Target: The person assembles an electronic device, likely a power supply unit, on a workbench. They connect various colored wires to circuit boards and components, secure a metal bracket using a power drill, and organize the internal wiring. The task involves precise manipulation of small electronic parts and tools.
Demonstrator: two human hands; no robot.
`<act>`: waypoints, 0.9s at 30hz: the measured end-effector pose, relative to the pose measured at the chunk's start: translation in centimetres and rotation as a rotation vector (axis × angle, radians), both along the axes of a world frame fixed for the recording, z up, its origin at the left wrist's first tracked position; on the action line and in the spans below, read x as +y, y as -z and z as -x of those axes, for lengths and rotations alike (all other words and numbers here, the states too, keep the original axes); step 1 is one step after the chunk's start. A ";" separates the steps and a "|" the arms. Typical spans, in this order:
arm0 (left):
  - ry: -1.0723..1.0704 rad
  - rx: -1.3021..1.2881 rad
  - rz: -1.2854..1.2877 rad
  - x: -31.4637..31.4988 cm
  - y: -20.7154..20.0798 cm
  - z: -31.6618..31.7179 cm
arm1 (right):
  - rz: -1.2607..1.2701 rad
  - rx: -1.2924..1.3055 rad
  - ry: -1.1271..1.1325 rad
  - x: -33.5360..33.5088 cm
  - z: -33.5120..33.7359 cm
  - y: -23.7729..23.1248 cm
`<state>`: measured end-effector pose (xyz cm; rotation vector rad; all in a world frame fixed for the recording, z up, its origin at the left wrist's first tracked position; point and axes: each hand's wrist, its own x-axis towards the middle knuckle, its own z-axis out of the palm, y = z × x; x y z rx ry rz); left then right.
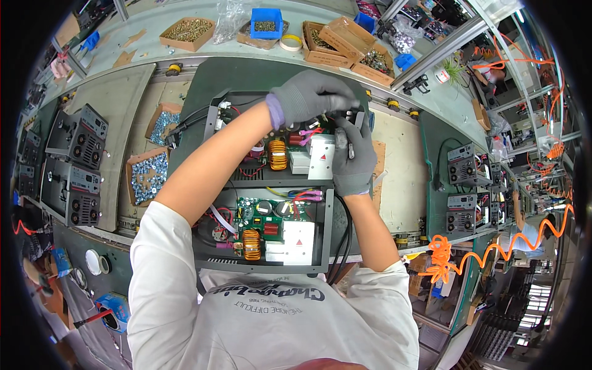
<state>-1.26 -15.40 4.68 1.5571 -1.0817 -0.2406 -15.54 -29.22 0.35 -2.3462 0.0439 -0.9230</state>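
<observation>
On the dark green table point(206, 74), we see an open black rear case point(213, 120) and, nearer, a front case point(265, 269), both containing electronics; left, a cardboard box point(130, 185) of bluish metal pieces; beyond, a blue bin point(266, 15) of small parts; the gloved left hand point(305, 95) and right hand point(356, 160) meet at the rear case's far right corner, their grip indeterminable to us

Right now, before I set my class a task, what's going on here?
A person in grey gloves has both hands at the far right corner of the farther open box. The left hand, partly blurred, reaches over it; the right hand is by the box's right side. I can't tell whether they hold anything. The nearer open box, its circuit board and copper coil showing, is untouched by either hand.
</observation>
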 end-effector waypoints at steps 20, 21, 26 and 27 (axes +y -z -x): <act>-0.408 -0.329 -0.354 0.0 1.6 1.6 | 0.081 -0.070 -0.089 0.1 0.9 0.6; -0.405 -0.335 -0.352 0.0 1.6 1.6 | 0.077 -0.076 -0.092 0.2 0.9 0.6; -0.424 -0.351 -0.371 -0.1 1.4 1.9 | 0.088 -0.089 -0.078 -0.1 0.6 1.0; -0.433 -0.353 -0.379 -0.2 1.2 2.1 | 0.103 -0.101 -0.070 -0.4 0.5 1.4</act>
